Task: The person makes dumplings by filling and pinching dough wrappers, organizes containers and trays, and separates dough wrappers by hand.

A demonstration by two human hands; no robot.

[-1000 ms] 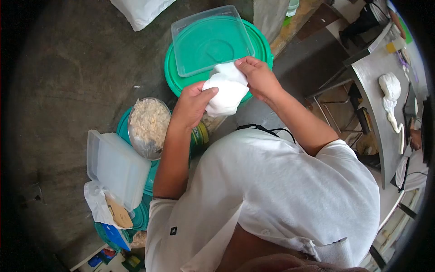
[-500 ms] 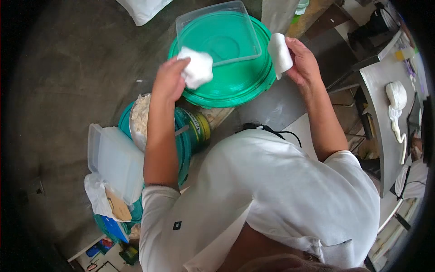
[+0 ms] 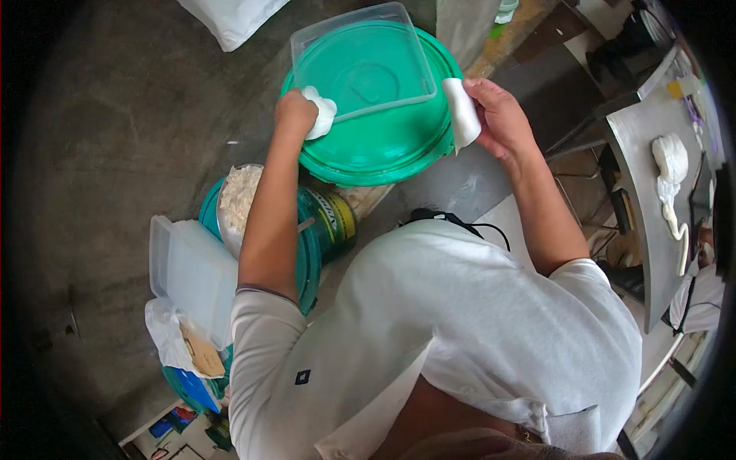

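Observation:
My left hand [image 3: 295, 113] is closed on a soft white piece with a scalloped edge [image 3: 320, 113], over the left rim of a large round green lid [image 3: 399, 146]. My right hand [image 3: 502, 115] grips a smooth white roll [image 3: 461, 115] with a pointed lower end, by the lid's right edge. I cannot tell what material either white thing is. On the lid sits a clear rectangular plastic container [image 3: 360, 65], between my hands.
Beside my left arm are a bowl of cream-coloured crumbly stuff [image 3: 239, 195], a dark green tub with a yellow label [image 3: 331, 218] and a translucent plastic box [image 3: 192, 264]. A grey table [image 3: 652, 115] at right bears a white lump with a long tail [image 3: 671, 165]. A white bag [image 3: 234, 19] lies on the floor.
My left hand has turned and drawn slightly up, so less of the white piece shows. My right hand has moved down and a little left with the white roll.

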